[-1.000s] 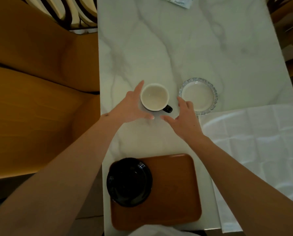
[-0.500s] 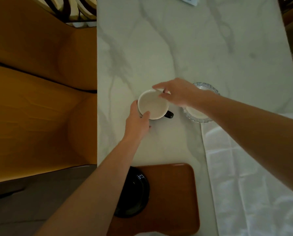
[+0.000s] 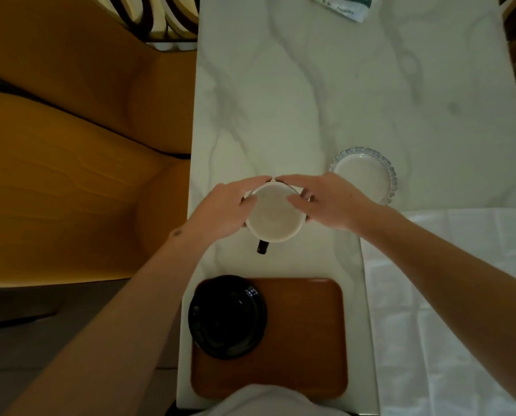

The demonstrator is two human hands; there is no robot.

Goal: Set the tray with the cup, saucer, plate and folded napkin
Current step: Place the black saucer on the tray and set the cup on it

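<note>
Both hands now cup the white ceramic cup with the dark handle (image 3: 273, 213), vs half a sec ago when the right reached across the rim and the left only touched the near side. Handle has swung round: it pointed right, now points toward the person.

Big to small: white marble counter (image 3: 295, 100) carries everything. White creased cloth napkin (image 3: 449, 295) lies unfolded on the right, not yet on the tray. Brown wooden tray w/ rounded corners (image 3: 304, 340) sits at the near edge; black glossy round saucer (image 3: 228, 316) is on its left part. Clear glass plate w/ beaded rim (image 3: 366, 175) rests on the counter, just beside the right hand. Cup is btwn tray and plate, off the tray; can't tell if it's lifted.

Left hand (image 3: 223, 210) and right hand (image 3: 328, 202): fingers curled round opposite sides of the cup, holding it, tips nearly meeting at the far rim.

Likely next: carry cup to the saucer. Plate and napkin remain.
</note>
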